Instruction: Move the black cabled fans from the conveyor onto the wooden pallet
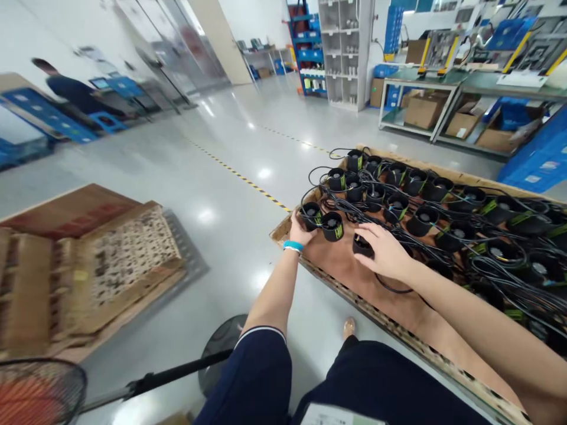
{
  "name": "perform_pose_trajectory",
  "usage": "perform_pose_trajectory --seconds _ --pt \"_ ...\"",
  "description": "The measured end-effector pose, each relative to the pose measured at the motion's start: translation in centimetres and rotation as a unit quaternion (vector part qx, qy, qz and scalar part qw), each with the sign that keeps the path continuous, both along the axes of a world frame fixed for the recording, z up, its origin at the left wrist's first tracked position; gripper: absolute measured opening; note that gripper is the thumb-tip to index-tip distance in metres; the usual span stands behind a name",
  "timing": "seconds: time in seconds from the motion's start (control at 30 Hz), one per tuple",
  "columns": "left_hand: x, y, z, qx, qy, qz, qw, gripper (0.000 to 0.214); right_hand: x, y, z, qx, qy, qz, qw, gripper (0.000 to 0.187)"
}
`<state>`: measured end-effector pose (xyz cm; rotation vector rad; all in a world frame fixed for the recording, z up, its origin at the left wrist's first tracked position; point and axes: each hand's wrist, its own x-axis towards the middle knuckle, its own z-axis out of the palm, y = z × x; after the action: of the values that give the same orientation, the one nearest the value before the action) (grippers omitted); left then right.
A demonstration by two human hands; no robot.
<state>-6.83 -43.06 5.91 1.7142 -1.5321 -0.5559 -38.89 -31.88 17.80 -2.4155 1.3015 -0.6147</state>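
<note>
The black round fan (362,244) under the right hand sits on the brown cardboard, mostly covered, with a black cable looping out beneath it. Two more black fans (322,221) stand upright side by side at the sheet's near corner, open tops up, each bearing a green label, the left hand touching them.

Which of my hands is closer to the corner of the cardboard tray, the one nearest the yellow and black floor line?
Left. Your left hand rests right at the corner of the cardboard tray, touching a black fan. Your right hand lies further in, over another fan.
</note>
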Motion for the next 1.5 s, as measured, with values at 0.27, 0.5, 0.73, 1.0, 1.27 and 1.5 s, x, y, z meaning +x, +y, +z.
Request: perform_pose_trajectory --seconds 0.27,0.5,0.73,1.0,1.27,1.5 --pt "0.2 -1.3 0.3 -0.043 0.012 -0.014 0.999 0.071 4.4 -3.5 -0.3 0.088 0.236 0.002 0.968 0.098" --pt "0.6 -1.1 0.8 -0.051 -0.029 -0.016 0.998 0.068 7.3 -5.2 1.1 0.083 0.197 -0.052 0.976 0.100" --pt "0.0 -0.6 1.2 -0.060 -0.012 -0.023 0.998 0.068 12.3 -9.1 -0.8 0.142 0.155 -0.066 0.975 0.074" --pt "0.3 -0.8 0.5 -0.072 -0.020 -0.024 0.997 0.074 9.1 -9.0 0.8 0.138 0.134 -0.041 0.980 0.096" --pt "0.2 -0.8 0.8 -0.055 -0.015 -0.018 0.998 0.070 2.8 -3.6 2.0 0.149 0.323 -0.065 0.932 0.087" --pt "0.4 -0.8 0.4 -0.069 -0.002 -0.023 0.997 0.069 5.5 -4.7 0.3 0.136 0.223 -0.070 0.963 0.068"
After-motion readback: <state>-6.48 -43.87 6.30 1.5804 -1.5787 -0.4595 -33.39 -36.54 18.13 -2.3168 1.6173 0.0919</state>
